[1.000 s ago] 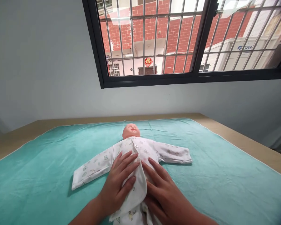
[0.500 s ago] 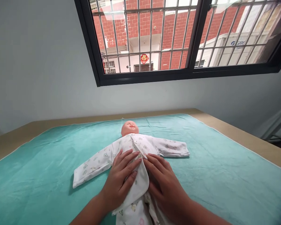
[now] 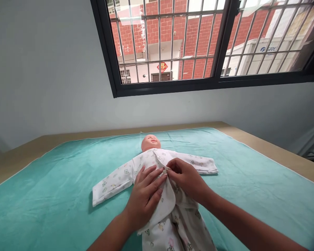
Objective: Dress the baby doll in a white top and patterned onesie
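Note:
A baby doll (image 3: 151,142) lies on its back on a teal blanket (image 3: 49,195), dressed in a white printed romper (image 3: 159,223) with both sleeves spread out. My left hand (image 3: 146,196) lies flat on the romper's front flap, fingers stretched toward the chest. Just to its right, my right hand (image 3: 187,180) curls in a pinch at a small snap on the flap's edge, over the doll's chest. The doll's legs run out of view at the bottom.
The blanket covers a tan table (image 3: 277,153) set against a grey wall. A black-framed barred window (image 3: 199,42) is above, with a red brick building outside. The table's right edge drops to the floor at far right.
My right hand has lifted from lying flat on the doll's belly, moved up to the chest and curled into a pinch at the snap. The left hand stays flat.

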`<state>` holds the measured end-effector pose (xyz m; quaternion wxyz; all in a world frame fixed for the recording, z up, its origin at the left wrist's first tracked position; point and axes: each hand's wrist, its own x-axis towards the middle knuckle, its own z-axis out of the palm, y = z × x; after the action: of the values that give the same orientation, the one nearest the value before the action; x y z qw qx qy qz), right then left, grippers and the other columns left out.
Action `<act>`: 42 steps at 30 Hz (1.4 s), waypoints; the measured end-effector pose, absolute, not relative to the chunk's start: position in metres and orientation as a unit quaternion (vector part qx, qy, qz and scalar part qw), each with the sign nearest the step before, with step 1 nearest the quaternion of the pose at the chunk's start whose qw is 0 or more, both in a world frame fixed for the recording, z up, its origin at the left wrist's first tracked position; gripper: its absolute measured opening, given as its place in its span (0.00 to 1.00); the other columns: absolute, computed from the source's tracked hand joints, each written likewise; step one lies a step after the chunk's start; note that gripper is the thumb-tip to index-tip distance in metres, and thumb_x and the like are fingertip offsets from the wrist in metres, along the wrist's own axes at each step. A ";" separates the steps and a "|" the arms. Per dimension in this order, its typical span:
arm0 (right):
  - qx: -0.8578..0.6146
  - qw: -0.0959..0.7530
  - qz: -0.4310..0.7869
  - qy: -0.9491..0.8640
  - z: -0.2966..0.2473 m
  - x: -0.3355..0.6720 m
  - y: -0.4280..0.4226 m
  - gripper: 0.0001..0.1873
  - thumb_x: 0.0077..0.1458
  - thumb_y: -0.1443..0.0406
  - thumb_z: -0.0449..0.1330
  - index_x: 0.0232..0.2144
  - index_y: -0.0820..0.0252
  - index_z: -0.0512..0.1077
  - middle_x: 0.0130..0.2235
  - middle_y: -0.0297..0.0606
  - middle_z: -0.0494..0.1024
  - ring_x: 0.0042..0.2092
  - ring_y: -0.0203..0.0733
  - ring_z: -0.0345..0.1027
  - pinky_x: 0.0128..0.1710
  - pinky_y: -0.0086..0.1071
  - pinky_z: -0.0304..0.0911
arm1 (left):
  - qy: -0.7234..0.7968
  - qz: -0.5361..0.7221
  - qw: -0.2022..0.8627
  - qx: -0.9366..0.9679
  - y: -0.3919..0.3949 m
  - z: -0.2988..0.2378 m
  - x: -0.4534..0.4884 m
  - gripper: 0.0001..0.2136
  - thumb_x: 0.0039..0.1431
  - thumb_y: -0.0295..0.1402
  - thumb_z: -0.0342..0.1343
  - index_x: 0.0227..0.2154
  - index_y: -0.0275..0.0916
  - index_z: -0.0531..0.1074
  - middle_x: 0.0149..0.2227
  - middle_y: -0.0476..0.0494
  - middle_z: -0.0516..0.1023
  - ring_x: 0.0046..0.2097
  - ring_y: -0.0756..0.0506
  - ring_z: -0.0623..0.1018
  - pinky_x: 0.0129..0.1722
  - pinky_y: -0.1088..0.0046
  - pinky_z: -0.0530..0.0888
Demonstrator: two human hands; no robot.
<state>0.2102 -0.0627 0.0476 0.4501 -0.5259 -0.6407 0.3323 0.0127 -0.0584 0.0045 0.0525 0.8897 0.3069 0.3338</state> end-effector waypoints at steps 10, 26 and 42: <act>-0.491 0.467 0.493 -0.545 0.043 0.213 -0.066 0.14 0.55 0.55 0.61 0.29 0.60 0.71 0.21 0.27 0.65 0.21 0.28 0.54 0.19 0.24 0.49 | 0.297 0.331 0.045 0.895 -0.057 0.004 0.012 0.22 0.67 0.30 0.46 0.63 0.51 0.59 0.65 0.51 0.62 0.67 0.41 0.57 0.66 0.47 0.51; -0.506 0.502 0.451 -0.537 0.030 0.215 -0.067 0.14 0.56 0.54 0.60 0.29 0.59 0.72 0.19 0.26 0.65 0.18 0.29 0.56 0.16 0.24 0.53 | 0.322 0.310 0.074 0.891 -0.061 0.009 0.013 0.25 0.68 0.30 0.44 0.65 0.50 0.51 0.66 0.49 0.59 0.67 0.44 0.56 0.68 0.52 0.48; -0.498 0.497 0.460 -0.541 0.028 0.217 -0.067 0.15 0.55 0.55 0.60 0.37 0.58 0.78 0.21 0.30 0.69 0.20 0.31 0.56 0.19 0.26 0.53 | 0.316 0.361 0.107 0.871 -0.064 0.009 0.014 0.19 0.66 0.29 0.47 0.59 0.47 0.60 0.63 0.45 0.63 0.65 0.43 0.61 0.68 0.51 0.52</act>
<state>0.2168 -0.0675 0.0281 0.4970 -0.4981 -0.5414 0.4602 0.0145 -0.0637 0.0095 0.1065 0.8711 0.3159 0.3606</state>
